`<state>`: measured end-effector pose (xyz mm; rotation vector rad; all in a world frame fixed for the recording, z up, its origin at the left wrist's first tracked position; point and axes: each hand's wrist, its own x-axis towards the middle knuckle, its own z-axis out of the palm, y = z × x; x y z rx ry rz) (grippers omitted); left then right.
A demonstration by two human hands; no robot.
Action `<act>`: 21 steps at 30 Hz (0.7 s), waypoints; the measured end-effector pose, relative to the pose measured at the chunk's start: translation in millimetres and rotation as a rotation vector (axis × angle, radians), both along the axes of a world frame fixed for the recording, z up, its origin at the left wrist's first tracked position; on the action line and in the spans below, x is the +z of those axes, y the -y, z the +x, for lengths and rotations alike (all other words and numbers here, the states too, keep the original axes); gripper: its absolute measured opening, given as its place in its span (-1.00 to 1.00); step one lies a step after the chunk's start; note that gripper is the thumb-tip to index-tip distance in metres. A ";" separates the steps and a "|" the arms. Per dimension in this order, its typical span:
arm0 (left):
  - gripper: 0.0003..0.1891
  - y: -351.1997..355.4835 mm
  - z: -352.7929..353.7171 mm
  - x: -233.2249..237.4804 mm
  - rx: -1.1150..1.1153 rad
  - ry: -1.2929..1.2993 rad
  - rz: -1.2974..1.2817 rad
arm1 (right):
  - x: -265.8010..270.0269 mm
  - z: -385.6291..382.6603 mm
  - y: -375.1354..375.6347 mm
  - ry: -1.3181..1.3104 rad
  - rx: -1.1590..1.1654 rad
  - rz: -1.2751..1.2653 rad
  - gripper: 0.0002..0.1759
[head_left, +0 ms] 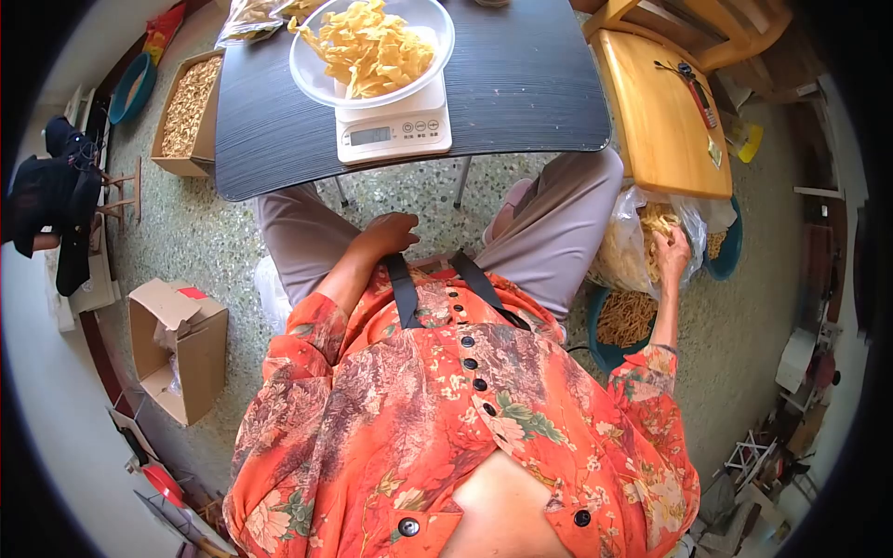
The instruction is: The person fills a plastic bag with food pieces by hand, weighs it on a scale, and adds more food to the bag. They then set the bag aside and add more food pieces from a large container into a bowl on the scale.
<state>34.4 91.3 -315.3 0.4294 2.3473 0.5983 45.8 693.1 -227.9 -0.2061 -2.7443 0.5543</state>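
My right hand (672,251) reaches into a clear plastic bag (614,246) on the right, its fingers closed round some pale yellow dried pieces (657,221). My left hand (391,232) rests over my lap by the thigh, fingers curled, and whether anything is in it is hidden. In front of me a translucent bowl (312,74) holds yellow, crinkled dried pieces (372,46). It sits on a white digital scale (395,135) near the front edge of the black table (521,102).
A wooden chair (651,121) with tools on its seat stands at the right, above teal basins (605,353) of brown sticks. At the left are a filled carton (191,107), an open cardboard box (186,353) and a person in dark clothes (56,195). Plastic packets (251,19) lie on the table.
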 end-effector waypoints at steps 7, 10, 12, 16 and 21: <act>-0.65 3.2 6.2 -13.8 0.061 -0.124 0.094 | 0.2 14.9 -28.5 0.084 -0.304 -0.718 -0.72; -0.56 6.9 4.9 -33.6 0.029 -0.087 0.091 | 30.4 17.6 -1.4 0.049 -0.310 -0.623 -0.79; -0.53 2.4 3.3 -18.2 0.027 -0.055 0.043 | 41.0 15.2 -7.3 0.079 -0.330 -0.597 -0.77; -0.57 -6.7 -0.1 7.5 0.023 0.038 0.027 | 53.4 11.9 -13.3 -0.080 -0.247 -1.071 -0.70; -0.58 3.9 2.7 -10.4 0.017 -0.062 0.091 | 83.7 9.8 -3.9 -0.126 -0.180 -1.158 -0.63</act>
